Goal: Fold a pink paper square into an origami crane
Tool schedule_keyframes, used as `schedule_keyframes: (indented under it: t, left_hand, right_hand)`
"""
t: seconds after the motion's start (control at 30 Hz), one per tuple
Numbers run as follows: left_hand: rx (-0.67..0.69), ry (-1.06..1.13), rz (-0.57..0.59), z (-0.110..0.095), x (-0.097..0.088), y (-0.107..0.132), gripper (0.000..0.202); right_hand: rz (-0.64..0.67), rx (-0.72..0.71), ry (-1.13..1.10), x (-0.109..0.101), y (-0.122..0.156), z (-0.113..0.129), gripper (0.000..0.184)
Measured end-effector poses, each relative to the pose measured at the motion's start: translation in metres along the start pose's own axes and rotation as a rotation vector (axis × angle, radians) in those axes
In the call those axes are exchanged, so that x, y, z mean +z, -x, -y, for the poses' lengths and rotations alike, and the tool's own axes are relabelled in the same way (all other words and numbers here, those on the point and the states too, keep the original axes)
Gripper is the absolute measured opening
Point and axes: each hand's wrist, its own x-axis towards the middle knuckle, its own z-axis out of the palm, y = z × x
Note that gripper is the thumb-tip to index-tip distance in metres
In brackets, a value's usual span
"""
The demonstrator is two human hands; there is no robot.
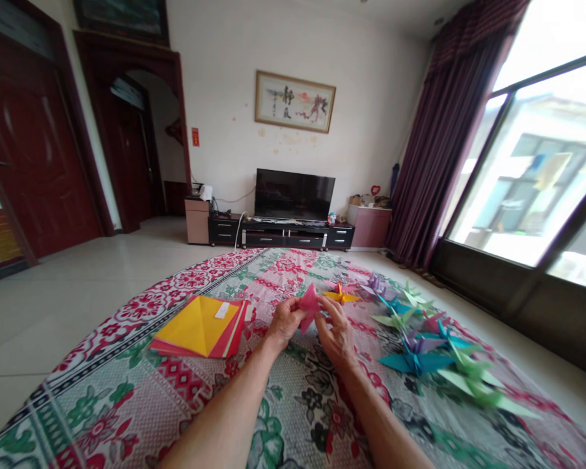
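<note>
A pink folded paper [309, 306] is held up between both hands above the flowered cloth [127, 397]. My left hand [284, 322] pinches its left side with curled fingers. My right hand [336, 332] grips its lower right edge, fingers closed. A stack of coloured paper sheets [200, 326], yellow on top, lies to the left of my left hand. Several finished paper cranes [417, 361] in teal, green, purple, pink and orange lie in a row to the right of my right hand.
The cloth covers a low surface on a tiled floor [63, 293]. A television [294, 194] on a dark cabinet stands at the far wall. Dark red doors are at the left, a large window [532, 189] with purple curtains at the right.
</note>
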Motion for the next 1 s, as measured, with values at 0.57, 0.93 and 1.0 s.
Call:
schedule_keyframes:
  t: [0.57,0.93,1.0]
  left_hand:
    - [-0.105,0.100,0.166,-0.006,-0.007,0.002,0.037]
    - [-0.025,0.033,0.118,-0.006,-0.003,0.003,0.039]
    - [-0.025,-0.001,0.089,-0.005,-0.003,0.002,0.045]
  right_hand:
    - [0.033,0.322,-0.175,0.000,0.000,-0.007,0.033]
    - [0.047,0.272,-0.287,0.006,0.000,-0.013,0.047]
    - [0.021,0.310,-0.336,0.004,-0.002,-0.012,0.052]
